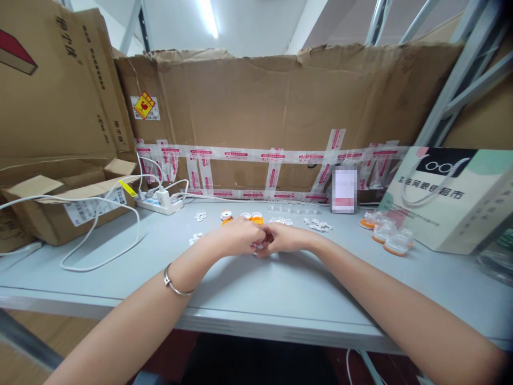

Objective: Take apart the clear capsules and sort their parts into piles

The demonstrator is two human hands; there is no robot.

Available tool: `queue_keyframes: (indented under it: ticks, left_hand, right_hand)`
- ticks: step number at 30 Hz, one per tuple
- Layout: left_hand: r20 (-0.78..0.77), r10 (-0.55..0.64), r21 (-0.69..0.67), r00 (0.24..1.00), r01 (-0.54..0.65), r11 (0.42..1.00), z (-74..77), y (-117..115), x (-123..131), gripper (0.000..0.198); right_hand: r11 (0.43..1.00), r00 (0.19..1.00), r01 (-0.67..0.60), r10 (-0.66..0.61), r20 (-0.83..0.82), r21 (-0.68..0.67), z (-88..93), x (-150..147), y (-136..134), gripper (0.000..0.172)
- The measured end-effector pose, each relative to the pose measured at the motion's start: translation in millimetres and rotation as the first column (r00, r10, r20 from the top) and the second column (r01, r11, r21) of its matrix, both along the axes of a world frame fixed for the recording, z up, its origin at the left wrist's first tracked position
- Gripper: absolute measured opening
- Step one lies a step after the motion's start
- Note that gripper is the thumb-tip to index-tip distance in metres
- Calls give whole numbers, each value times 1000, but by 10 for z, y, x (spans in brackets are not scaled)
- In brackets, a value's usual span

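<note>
My left hand and my right hand meet fingertip to fingertip above the middle of the grey table. Both are closed in a pinch on a small pale part that is mostly hidden between the fingers. A thin bangle circles my left wrist. Just behind the hands lie small orange-and-white round parts and scattered little white parts. More white pieces lie to the left of my left hand.
A white power strip with looping white cables sits at the back left beside an open cardboard box. Taped cardboard walls the back. Orange-based clear cases and a printed paper bag stand at right.
</note>
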State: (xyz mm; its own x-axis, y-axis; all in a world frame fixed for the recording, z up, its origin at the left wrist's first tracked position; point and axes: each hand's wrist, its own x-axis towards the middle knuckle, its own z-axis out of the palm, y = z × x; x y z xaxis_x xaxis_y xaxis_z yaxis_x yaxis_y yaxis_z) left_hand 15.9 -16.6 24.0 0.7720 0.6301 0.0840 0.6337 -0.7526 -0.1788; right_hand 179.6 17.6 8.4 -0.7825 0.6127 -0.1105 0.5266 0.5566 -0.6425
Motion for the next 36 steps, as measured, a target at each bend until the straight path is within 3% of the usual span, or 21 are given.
queue_keyframes:
  ticks: [11,36]
  left_hand:
    - [-72,7,99,997,0,995,-18,-38,44,10]
    - [-83,-3,129,997,14,991,-120,20,75,8]
  right_hand:
    - [1000,999,-29,29,-35,2,25,-22,-25,21]
    - [1000,1000,-17,17,-25,4,-9,6,15,22]
